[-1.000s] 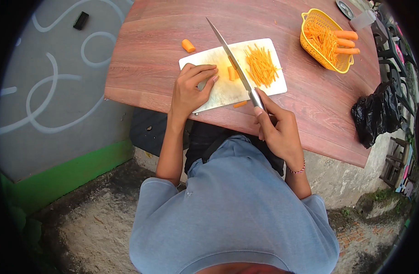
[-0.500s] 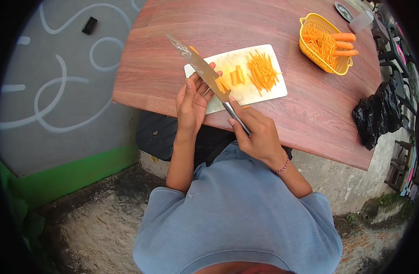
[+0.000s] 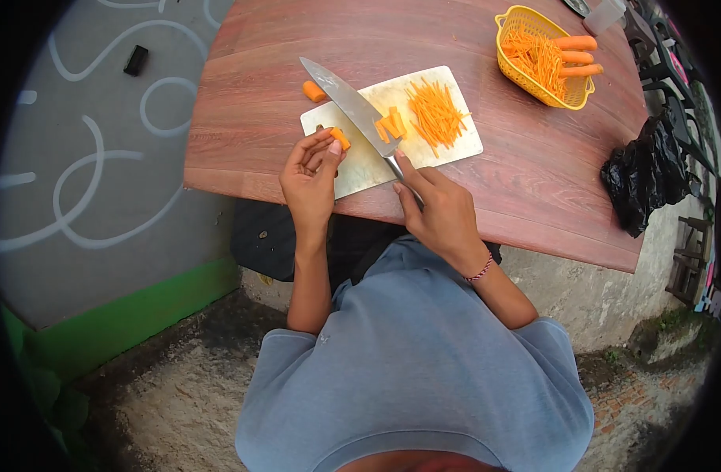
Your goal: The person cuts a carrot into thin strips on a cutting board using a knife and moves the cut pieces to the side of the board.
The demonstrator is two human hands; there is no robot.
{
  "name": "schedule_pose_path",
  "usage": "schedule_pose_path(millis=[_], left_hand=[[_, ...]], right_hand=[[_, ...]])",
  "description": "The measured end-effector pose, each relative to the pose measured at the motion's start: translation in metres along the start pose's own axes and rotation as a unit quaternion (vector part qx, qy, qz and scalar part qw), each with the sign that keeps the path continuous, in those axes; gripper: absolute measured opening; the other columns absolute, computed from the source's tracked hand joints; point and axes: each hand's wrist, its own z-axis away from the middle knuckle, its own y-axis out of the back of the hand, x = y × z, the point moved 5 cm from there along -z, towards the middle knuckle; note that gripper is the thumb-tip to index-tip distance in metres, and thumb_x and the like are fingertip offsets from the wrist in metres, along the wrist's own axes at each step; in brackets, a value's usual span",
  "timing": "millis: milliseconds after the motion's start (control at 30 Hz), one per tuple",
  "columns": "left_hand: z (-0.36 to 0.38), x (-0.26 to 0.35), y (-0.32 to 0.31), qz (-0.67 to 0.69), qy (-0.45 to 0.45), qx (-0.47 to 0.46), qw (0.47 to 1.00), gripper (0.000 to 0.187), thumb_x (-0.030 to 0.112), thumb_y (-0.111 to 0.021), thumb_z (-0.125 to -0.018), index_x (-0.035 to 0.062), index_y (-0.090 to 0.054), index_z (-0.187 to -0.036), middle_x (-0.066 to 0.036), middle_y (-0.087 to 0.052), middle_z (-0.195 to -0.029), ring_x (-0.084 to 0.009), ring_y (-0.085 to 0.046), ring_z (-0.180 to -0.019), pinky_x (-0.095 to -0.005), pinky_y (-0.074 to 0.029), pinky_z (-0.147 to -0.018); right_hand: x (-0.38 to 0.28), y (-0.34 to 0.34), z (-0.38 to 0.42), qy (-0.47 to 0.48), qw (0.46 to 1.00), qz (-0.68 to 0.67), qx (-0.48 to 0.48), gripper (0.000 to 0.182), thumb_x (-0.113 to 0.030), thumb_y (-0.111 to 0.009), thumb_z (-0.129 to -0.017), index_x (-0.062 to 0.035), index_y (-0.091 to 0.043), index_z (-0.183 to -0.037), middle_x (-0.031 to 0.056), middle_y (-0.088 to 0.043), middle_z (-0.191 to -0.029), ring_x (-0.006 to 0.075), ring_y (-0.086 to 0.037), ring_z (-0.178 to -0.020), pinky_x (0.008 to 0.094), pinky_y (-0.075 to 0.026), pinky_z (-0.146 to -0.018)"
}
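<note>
My right hand (image 3: 440,206) grips a kitchen knife (image 3: 346,96) by its handle, the blade pointing up and left over a white cutting board (image 3: 365,175). Between the fingertips of my left hand (image 3: 311,175) is a small carrot piece (image 3: 340,138), held above the board's left part. Short carrot slices (image 3: 393,124) lie beside the blade, partly behind it. A heap of carrot strips (image 3: 437,116) covers the right part of the board. Past the board's upper left edge, a carrot chunk (image 3: 314,91) rests on the table.
On the reddish wooden table (image 3: 533,189), a yellow basket (image 3: 525,77) holds carrot strips and whole carrots (image 3: 574,57). A black plastic bag (image 3: 648,175) hangs at the right edge. A clear container (image 3: 604,16) stands at the far right.
My left hand has moved from under the blade to its left and now pinches a carrot piece. The knife has shifted slightly, uncovering the carrot chunk. The whole view has shifted a little.
</note>
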Motion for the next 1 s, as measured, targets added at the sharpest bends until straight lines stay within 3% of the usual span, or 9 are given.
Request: schedule_pose_path(millis=[233, 300, 333, 400, 433, 467, 500, 567, 1000], left_hand=[[-0.004, 0.012, -0.017, -0.284, -0.197, -0.071, 0.936, 0.022, 0.003, -0.076, -0.097, 0.0003, -0.077, -0.118, -0.014, -0.078, -0.116, -0.0213, -0.075, -0.101, -0.0289, -0.06, -0.082], [0.008, 0.028, -0.027, -0.326, -0.299, -0.1, 0.891, 0.024, 0.005, -0.08, -0.089, 0.0068, -0.079, -0.113, -0.009, -0.074, -0.11, -0.0339, -0.07, -0.103, -0.05, -0.049, -0.112], [0.013, 0.029, -0.028, -0.324, -0.299, -0.101, 0.892, 0.024, 0.005, -0.08, -0.089, 0.0068, -0.079, -0.113, -0.009, -0.074, -0.11, -0.0339, -0.07, -0.103, -0.05, -0.049, -0.112], [0.033, 0.026, -0.045, -0.355, -0.332, -0.265, 0.833, 0.022, 0.01, -0.081, -0.087, 0.0094, -0.081, -0.109, -0.004, -0.072, -0.11, -0.0299, -0.063, -0.11, -0.0464, -0.049, -0.102], [0.037, 0.022, -0.051, -0.366, -0.365, -0.275, 0.811, 0.02, 0.013, -0.082, -0.087, 0.0109, -0.081, -0.106, -0.003, -0.069, -0.11, -0.0275, -0.06, -0.109, -0.0438, -0.046, -0.097], [0.039, 0.018, -0.052, -0.366, -0.365, -0.273, 0.811, 0.02, 0.013, -0.082, -0.087, 0.0109, -0.081, -0.106, -0.003, -0.069, -0.11, -0.0275, -0.06, -0.109, -0.0438, -0.046, -0.097], [0.039, 0.015, -0.052, -0.375, -0.365, -0.262, 0.811, 0.019, 0.014, -0.082, -0.087, 0.0106, -0.081, -0.106, -0.003, -0.068, -0.109, -0.0278, -0.06, -0.108, -0.044, -0.046, -0.097], [0.041, 0.012, -0.054, -0.383, -0.366, -0.253, 0.81, 0.018, 0.014, -0.082, -0.087, 0.0103, -0.081, -0.105, -0.003, -0.067, -0.109, -0.0281, -0.059, -0.107, -0.0442, -0.045, -0.097], [0.056, 0.011, -0.061, -0.42, -0.332, -0.186, 0.824, 0.017, 0.014, -0.081, -0.088, 0.0066, -0.075, -0.102, -0.007, -0.065, -0.107, -0.0293, -0.059, -0.105, -0.0452, -0.043, -0.092]], right_hand=[[0.009, 0.013, -0.012, 0.018, 0.997, -0.061, 0.043, 0.046, -0.015, -0.075, -0.095, -0.004, -0.068, -0.14, 0.0171, -0.072, -0.089, 0.0361, -0.072, -0.077, 0.0446, -0.056, -0.068], [0.011, 0.023, -0.015, 0.008, 0.996, -0.071, 0.046, 0.045, -0.014, -0.076, -0.095, -0.0032, -0.069, -0.138, 0.0179, -0.073, -0.088, 0.0365, -0.072, -0.077, 0.0441, -0.056, -0.068], [0.013, 0.028, -0.017, -0.001, 0.996, -0.08, 0.051, 0.044, -0.014, -0.076, -0.095, -0.0023, -0.07, -0.137, 0.0187, -0.073, -0.087, 0.0369, -0.072, -0.078, 0.0436, -0.056, -0.069], [0.015, 0.036, -0.018, -0.009, 0.996, -0.08, 0.05, 0.044, -0.012, -0.078, -0.094, -0.0011, -0.071, -0.136, 0.0202, -0.074, -0.09, 0.0367, -0.073, -0.078, 0.0425, -0.057, -0.07], [0.017, 0.038, -0.017, -0.025, 0.995, -0.079, 0.046, 0.046, -0.012, -0.079, -0.094, -0.0018, -0.071, -0.138, 0.021, -0.077, -0.098, 0.0291, -0.075, -0.082, 0.0377, -0.057, -0.074], [0.019, 0.039, -0.017, -0.041, 0.995, -0.08, 0.042, 0.047, -0.012, -0.08, -0.094, -0.0025, -0.07, -0.139, 0.0217, -0.08, -0.107, 0.0214, -0.078, -0.085, 0.0329, -0.057, -0.078], [0.019, 0.039, -0.016, -0.04, 0.995, -0.079, 0.042, 0.047, -0.012, -0.08, -0.094, -0.0025, -0.07, -0.139, 0.0217, -0.08, -0.107, 0.0214, -0.078, -0.085, 0.0329, -0.057, -0.078], [0.02, 0.04, -0.014, -0.021, 0.993, -0.093, 0.063, 0.045, -0.012, -0.078, -0.094, 0.0002, -0.071, -0.137, 0.0247, -0.076, -0.1, 0.0363, -0.076, -0.081, 0.0398, -0.059, -0.073], [0.026, 0.04, -0.008, -0.051, 0.987, -0.144, 0.044, 0.045, -0.011, -0.079, -0.094, 0.0005, -0.07, -0.137, 0.0239, -0.078, -0.102, 0.0317, -0.079, -0.084, 0.0367, -0.059, -0.075]])
